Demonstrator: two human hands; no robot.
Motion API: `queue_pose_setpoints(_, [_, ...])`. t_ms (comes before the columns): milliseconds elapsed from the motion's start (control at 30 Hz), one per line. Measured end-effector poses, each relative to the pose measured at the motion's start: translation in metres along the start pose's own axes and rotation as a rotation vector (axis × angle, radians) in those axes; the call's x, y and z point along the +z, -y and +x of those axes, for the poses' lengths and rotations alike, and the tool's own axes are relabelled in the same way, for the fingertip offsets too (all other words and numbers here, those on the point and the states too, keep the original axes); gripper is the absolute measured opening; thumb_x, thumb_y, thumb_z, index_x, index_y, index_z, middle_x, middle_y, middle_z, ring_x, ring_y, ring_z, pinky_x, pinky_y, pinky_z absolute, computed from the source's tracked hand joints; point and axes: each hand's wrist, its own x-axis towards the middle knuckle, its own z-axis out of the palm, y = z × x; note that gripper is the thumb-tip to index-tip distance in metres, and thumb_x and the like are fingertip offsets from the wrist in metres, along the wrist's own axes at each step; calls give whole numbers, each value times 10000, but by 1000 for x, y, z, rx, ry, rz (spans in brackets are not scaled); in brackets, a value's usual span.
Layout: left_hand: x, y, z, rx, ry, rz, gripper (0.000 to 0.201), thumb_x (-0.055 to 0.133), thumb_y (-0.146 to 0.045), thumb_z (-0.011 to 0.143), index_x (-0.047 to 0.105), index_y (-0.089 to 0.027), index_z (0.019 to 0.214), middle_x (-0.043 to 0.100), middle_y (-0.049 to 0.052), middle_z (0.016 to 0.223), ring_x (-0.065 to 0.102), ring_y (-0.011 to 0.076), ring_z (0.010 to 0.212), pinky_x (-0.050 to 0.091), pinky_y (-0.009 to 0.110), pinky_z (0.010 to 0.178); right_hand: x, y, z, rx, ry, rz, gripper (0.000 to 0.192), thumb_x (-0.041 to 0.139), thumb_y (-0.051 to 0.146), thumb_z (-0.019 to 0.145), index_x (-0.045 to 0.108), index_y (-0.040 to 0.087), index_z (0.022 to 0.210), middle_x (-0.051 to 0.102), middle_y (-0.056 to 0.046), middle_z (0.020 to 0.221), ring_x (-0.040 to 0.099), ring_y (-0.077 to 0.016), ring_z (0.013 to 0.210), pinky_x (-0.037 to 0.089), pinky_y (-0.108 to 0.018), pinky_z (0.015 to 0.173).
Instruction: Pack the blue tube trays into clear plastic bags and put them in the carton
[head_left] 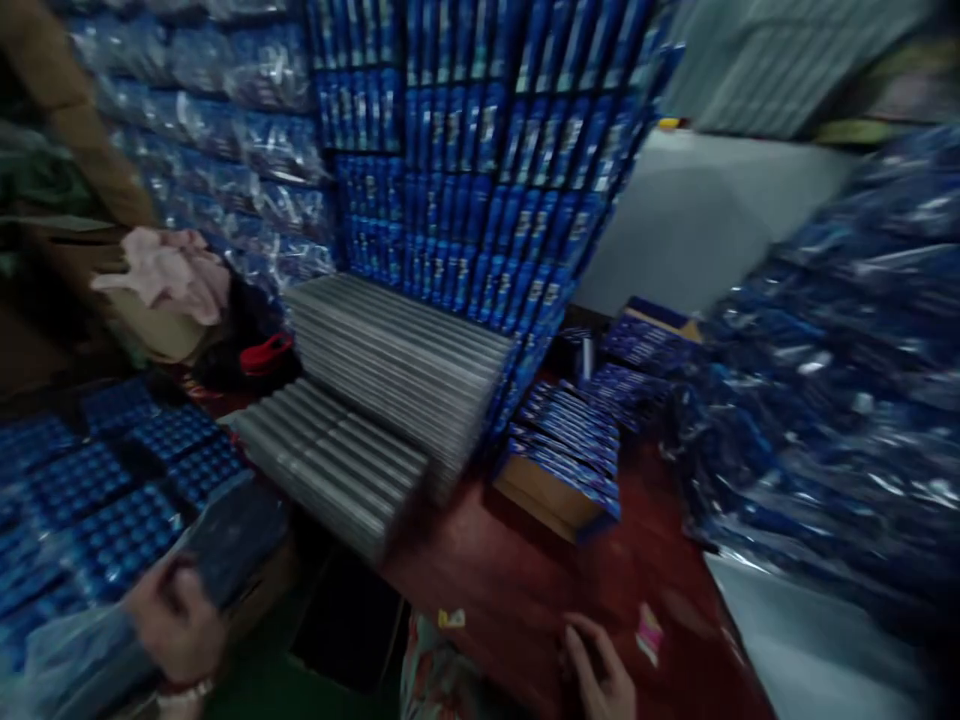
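The picture is blurred by motion. At the bottom left, my left hand (176, 620) grips the near end of a dark blue flat pack (236, 535), held over trays of blue round pieces (97, 500). My right hand (600, 675) rests at the bottom centre on the dark red table (517, 570), with its fingers spread and nothing clearly in it. A small pink and white scrap (649, 633) lies just right of that hand.
Grey ribbed stacks (375, 400) sit in the middle before a tall wall of blue boxes (487, 150). An open carton of blue packs (562, 460) stands right of centre. Plastic-wrapped blue packs (840, 400) pile up at right. A person's brown sleeve (67, 110) is at top left.
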Motion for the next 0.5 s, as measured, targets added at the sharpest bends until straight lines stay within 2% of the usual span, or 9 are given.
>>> queue_pose_setpoints(33, [-2,-17,-38,140,82,-77,229,458,-367,851,583,-244,998,635,30,1011,605,250,943,497,475,845,-7,5,9,-59,-88,-51,372,488,505,842,658,188,936,684,-57,820,648,-206,737,539,-315,696])
queue_pose_setpoints(100, [-6,-58,-108,390,291,-286,170,483,-291,847,590,-222,961,640,28,880,626,192,795,534,358,746,-20,21,36,-277,-237,-221,352,459,450,872,631,197,1048,667,-90,1006,617,-241,951,487,-409,881])
queue_pose_setpoints(133, [-7,-82,-138,453,393,-383,178,472,-220,857,582,-217,997,642,32,890,631,168,796,537,305,722,-25,31,53,-387,-280,-314,372,444,417,885,590,204,1153,627,-110,1132,569,-258,1068,445,-450,941])
queue_pose_setpoints(200, [-5,-132,-179,568,583,-542,263,462,-147,862,556,-211,1100,641,56,982,631,157,902,537,272,767,-31,47,88,-505,-288,-528,446,439,339,900,462,202,1323,446,-141,1385,370,-299,1302,318,-527,1043])
queue_pose_setpoints(267, [3,-181,-195,674,675,-622,336,450,-111,863,535,-208,1173,621,83,1073,605,168,1006,526,288,831,-32,57,116,-606,-275,-692,437,435,241,903,447,219,1339,383,-123,1440,262,-313,1364,206,-587,1077])
queue_pose_setpoints(367, [19,-244,-187,714,723,-660,369,434,-88,870,526,-212,1206,590,103,1143,566,180,1080,494,338,908,-32,52,133,-791,-244,-753,437,412,105,879,498,217,1292,475,-84,1380,273,-278,1362,205,-545,1094])
queue_pose_setpoints(433, [24,-271,-175,706,703,-690,369,433,-83,875,525,-221,1205,583,97,1149,552,176,1093,474,353,937,-34,41,128,-923,-236,-683,467,402,57,858,504,215,1285,558,-58,1297,336,-235,1329,266,-469,1090])
queue_pose_setpoints(500, [24,-284,-166,684,668,-717,373,439,-83,877,522,-230,1210,573,92,1161,539,172,1103,461,357,955,-41,28,116,-1006,-230,-574,496,385,34,843,503,222,1286,619,-44,1205,453,-191,1234,347,-393,1046])
